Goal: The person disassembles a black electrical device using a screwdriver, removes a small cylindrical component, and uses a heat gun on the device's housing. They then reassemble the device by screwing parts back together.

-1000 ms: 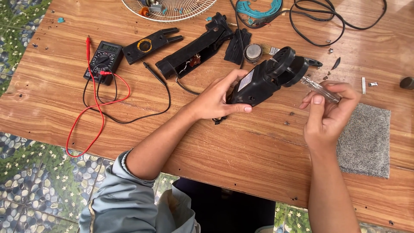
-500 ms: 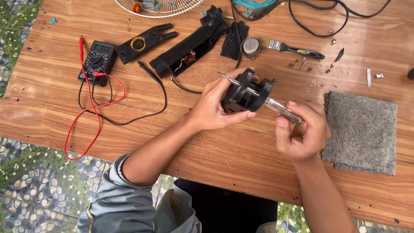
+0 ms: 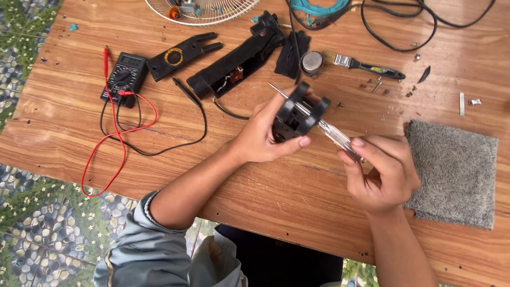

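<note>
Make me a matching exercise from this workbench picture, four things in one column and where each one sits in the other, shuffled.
Things:
1. black plastic motor part
2. clear-handled screwdriver
3. black multimeter with red lead
4. grey carpet square

Places:
A. flat on the wooden table, far left
B. in the right hand
C. on the table's right side
D. in the left hand

Pairs: 1-D, 2-B, 3-A, 4-C

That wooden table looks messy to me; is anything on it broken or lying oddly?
Yes. A long black casing lies opened on the table, its inner wires showing, and loose screws and small bits are scattered near the paintbrush. The left hand holds a black part, the right hand a screwdriver.
</note>
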